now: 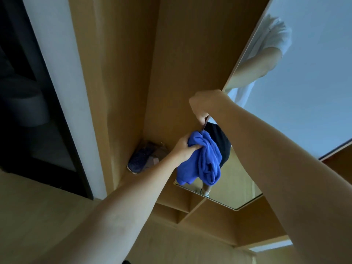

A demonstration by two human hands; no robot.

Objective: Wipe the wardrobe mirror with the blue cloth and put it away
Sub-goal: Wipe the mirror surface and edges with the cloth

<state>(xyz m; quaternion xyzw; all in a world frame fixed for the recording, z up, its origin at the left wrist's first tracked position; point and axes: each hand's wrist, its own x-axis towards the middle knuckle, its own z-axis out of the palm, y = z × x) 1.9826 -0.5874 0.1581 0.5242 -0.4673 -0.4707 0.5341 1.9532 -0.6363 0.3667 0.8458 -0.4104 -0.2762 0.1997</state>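
Note:
The blue cloth (202, 159) hangs bunched from my left hand (183, 147), which grips its upper end just in front of the mirror's lower left part. The wardrobe mirror (304, 77) is a tall panel mounted on a wooden door, running from the upper right down to its bottom edge near the middle. My right hand (202, 103) curls round the mirror door's left edge, fingers wrapped over it. The mirror reflects a person's arm, white sleeve and dark shorts.
The open wooden wardrobe (171, 54) fills the middle, with a folded dark garment (144, 157) lying on its floor. Small wooden cubbies (182, 212) sit below the mirror. A white door frame (62, 77) and a dark doorway stand at the left.

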